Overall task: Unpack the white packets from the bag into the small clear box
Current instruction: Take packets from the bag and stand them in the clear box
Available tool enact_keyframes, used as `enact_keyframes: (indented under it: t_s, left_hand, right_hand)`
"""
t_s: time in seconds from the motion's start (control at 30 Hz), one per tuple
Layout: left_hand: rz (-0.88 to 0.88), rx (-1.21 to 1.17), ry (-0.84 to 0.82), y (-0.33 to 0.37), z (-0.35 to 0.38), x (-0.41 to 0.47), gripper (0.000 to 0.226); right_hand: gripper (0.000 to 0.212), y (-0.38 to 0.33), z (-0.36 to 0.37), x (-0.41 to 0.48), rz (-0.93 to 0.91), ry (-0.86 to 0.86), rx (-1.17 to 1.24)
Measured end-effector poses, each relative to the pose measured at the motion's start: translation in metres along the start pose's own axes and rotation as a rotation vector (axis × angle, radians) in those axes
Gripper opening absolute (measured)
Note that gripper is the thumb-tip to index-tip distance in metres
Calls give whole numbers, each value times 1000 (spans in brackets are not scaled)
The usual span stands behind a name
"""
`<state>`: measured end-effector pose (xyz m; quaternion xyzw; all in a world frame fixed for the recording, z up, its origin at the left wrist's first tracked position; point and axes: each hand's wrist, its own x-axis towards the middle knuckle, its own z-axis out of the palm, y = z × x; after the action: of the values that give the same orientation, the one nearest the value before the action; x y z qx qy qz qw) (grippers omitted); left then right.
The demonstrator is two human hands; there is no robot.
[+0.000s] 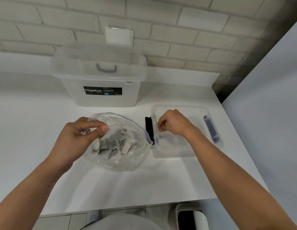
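Two pinches, left hand (78,136) on bag (129,158) rim, right hand (175,123) on packet (161,134) inside box (181,106)

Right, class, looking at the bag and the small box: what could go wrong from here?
1. The left hand pinches only one edge of the clear plastic zip bag; if it slips, the mouth may collapse over the white packets.
2. The right hand pinches a packet close to the bag-side wall of the small clear box, so it could drop outside by the black latch.
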<state>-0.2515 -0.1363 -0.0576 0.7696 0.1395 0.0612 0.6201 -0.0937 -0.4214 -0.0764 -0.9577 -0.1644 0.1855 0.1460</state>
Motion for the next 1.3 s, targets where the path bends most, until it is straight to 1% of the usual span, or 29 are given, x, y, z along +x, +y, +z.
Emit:
enact_keyframes:
  t_s: [0.27, 0.37, 0.43, 0.5, 0.57, 0.6, 0.63, 0.67, 0.7, 0.73, 0.77, 0.8, 0.87, 0.97, 1.03, 1.13, 1.2, 1.3]
  left_hand:
    - [0, 28, -25, -1, -2, 7, 5]
    - [2, 37, -37, 0, -2, 10, 5]
    - [2, 29, -47, 0, -2, 11, 5]
    - [3, 10, -50, 0, -2, 11, 4]
    - [8, 7, -58, 0, -2, 11, 4]
    - [8, 9, -66, 0, -2, 12, 4]
    - [8, 12, -77, 0, -2, 12, 4]
    - [9, 15, -90, 0, -3, 12, 5]
    - [12, 17, -103, 0, -3, 12, 5]
    - [14, 18, -116, 1, -4, 12, 6]
    - [15, 20, -131, 1, -5, 12, 6]
    - [14, 23, -147, 1, -6, 12, 6]
    - [5, 33, -166, 2, -7, 12, 6]
    - [4, 52, -172, 1, -8, 10, 6]
    - [14, 55, -174, 1, -7, 9, 6]
    - [47, 74, -161, 2, -4, 9, 11]
    - [78, 127, -147, 2, -5, 11, 17]
    - [142, 270, -148, 0, -9, 14, 27]
  right_hand:
    - [16, 1, 6, 8, 36, 107, -117]
    - [15, 2, 2, 4, 40, 115, -116]
    - [12, 0, -7, -6, 45, 172, -104]
    - [9, -11, -18, -24, 11, 339, -2]
    - [7, -39, -26, -48, -72, 505, 277]
    - [6, -56, -29, -59, -125, 518, 434]
    - [7, -74, -30, -69, -183, 471, 553]
    - [8, -89, -29, -76, -227, 382, 607]
    - [9, -101, -25, -79, -262, 282, 593]
    - [12, -109, -19, -79, -284, 204, 529]
    - [16, -113, -13, -76, -296, 166, 436]
    - [22, -115, -8, -73, -296, 162, 361]
    - [26, -117, -2, -68, -282, 158, 327]
    - [13, -120, 1, -68, -278, 131, 368]
    - [8, -120, 1, -69, -295, 141, 343]
    - [9, -114, -11, -76, -314, 203, 287]
    - [8, -100, -27, -84, -291, 297, 348]
    - [6, -68, -49, -96, -224, 479, 491]
